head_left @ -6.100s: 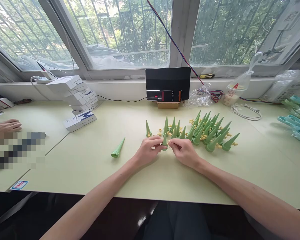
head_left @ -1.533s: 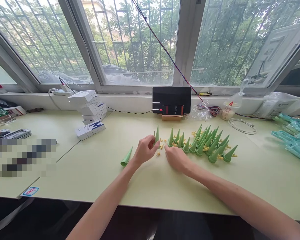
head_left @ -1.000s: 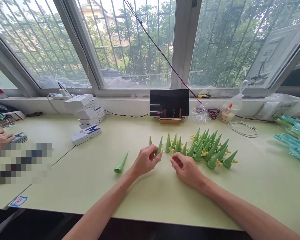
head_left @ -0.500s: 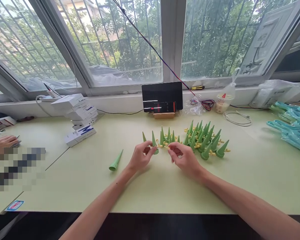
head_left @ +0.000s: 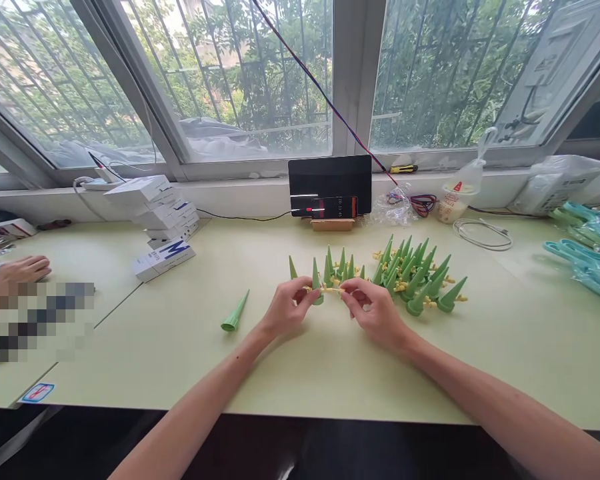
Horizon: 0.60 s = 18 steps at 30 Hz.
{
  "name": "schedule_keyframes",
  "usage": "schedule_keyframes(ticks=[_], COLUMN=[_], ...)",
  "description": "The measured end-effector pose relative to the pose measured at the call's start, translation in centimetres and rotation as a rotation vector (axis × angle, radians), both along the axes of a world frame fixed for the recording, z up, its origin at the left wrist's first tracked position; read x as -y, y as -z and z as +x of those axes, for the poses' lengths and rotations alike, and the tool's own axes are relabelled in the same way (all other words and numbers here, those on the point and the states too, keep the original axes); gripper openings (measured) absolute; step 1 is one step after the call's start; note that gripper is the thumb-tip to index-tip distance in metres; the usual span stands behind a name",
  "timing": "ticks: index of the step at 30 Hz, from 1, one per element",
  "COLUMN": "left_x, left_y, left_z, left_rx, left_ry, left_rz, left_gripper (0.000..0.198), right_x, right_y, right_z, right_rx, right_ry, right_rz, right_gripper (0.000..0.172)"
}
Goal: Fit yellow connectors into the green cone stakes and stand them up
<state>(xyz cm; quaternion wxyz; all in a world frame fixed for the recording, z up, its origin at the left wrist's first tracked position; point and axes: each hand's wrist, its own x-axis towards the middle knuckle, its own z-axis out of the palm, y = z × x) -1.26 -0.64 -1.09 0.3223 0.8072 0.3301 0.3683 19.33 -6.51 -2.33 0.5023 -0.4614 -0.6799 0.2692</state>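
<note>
My left hand (head_left: pixel 291 305) is closed, thumb and forefinger pinching one end of a small yellow plastic piece (head_left: pixel 331 290). The fingertips of my right hand (head_left: pixel 373 308) pinch its other end, so the thin piece spans the gap between both hands, just above the table. Right behind my left fingertips stands a green cone (head_left: pixel 315 272); whether they touch it I cannot tell. More green cones with yellow pieces at their bases stand in a dense cluster (head_left: pixel 410 273) beyond my right hand. A single green cone (head_left: pixel 236 312) lies on its side left of my left hand.
White boxes (head_left: pixel 150 210) are stacked at the back left. A tablet (head_left: pixel 330 180) with a phone (head_left: pixel 335 208) before it leans near the window. A drink cup (head_left: pixel 453 202), a coiled white cable (head_left: pixel 483 235) and bagged turquoise items (head_left: pixel 590 267) lie rightward. Another person's hand (head_left: pixel 27 269) rests far left.
My hands have come together on the yellow piece, which now bridges them; before, a gap showed between its tip and my left fingers. The view has shifted slightly.
</note>
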Motion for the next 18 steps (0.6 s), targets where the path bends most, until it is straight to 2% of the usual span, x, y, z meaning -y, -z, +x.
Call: schedule_keyframes(ticks=[10, 18], left_x=[-0.11, 0.1], left_y=[0.45, 0.32], left_z=[-0.1, 0.02], left_rx=[-0.039, -0.044], left_ry=[-0.022, 0.009], left_rz=[0.057, 0.096], left_gripper=[0.023, 0.025], right_x=[0.07, -0.28], right_y=[-0.39, 0.25], right_z=[-0.2, -0.17], right_rx=[0.019, -0.012], right_ry=[-0.016, -0.059], right_rz=[-0.01, -0.044], right_gripper=[0.023, 0.024])
